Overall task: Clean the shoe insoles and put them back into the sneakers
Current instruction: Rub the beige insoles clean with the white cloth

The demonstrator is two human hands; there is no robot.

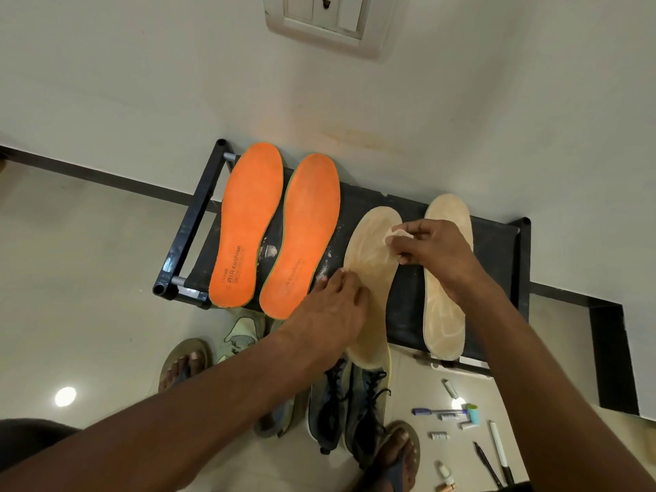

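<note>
Pinching a small white wipe [399, 236], my right hand [435, 253] is pressing it onto the toe half of a tan insole [372, 264]; that grip is clamped on the wipe between thumb and curled fingers. My left hand [333, 310] is lying flat on the same insole's middle, fingers straight and spread, pinning it down and holding nothing. The insole is lying across a black bench [497, 243] with its heel end hanging over the near edge. A second tan insole [445, 278] is resting just beside it to the right, partly under my right wrist. Two orange insoles [273, 229] are lying side by side on the bench's left part, well apart from my hands, printed sides up. Below the near edge, on the floor, a dark pair of sneakers [348, 403] is sitting beside a pale green sneaker [241, 335]. Pens and small tubes [458, 417] are lying scattered on the floor to the right.
</note>
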